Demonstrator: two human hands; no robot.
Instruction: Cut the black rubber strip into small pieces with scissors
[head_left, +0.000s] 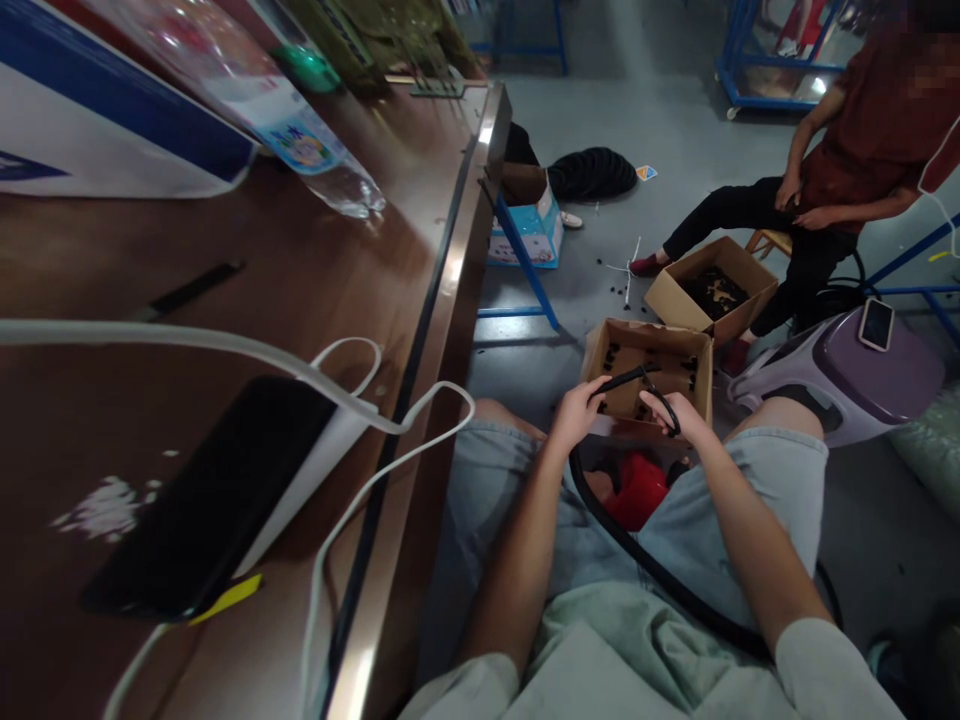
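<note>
My left hand (576,416) is closed around the end of a long black tube (660,578), which drops between my knees and runs across my lap to the right. The tube's free end points right, over an open cardboard box (703,385). My right hand (684,414) grips black-handled scissors (673,425), their blades by the tube's tip. Whether the blades touch the tube is too small to tell. Small black pieces (688,372) lie inside the box below both hands.
Left of me stands a brown table (322,270) with a phone (217,490), white cable (367,490) and plastic bottle (300,140). Another person (847,150) sits across, behind a second cardboard box (731,325). A purple-topped stool (877,370) stands at right, bearing a phone (876,325).
</note>
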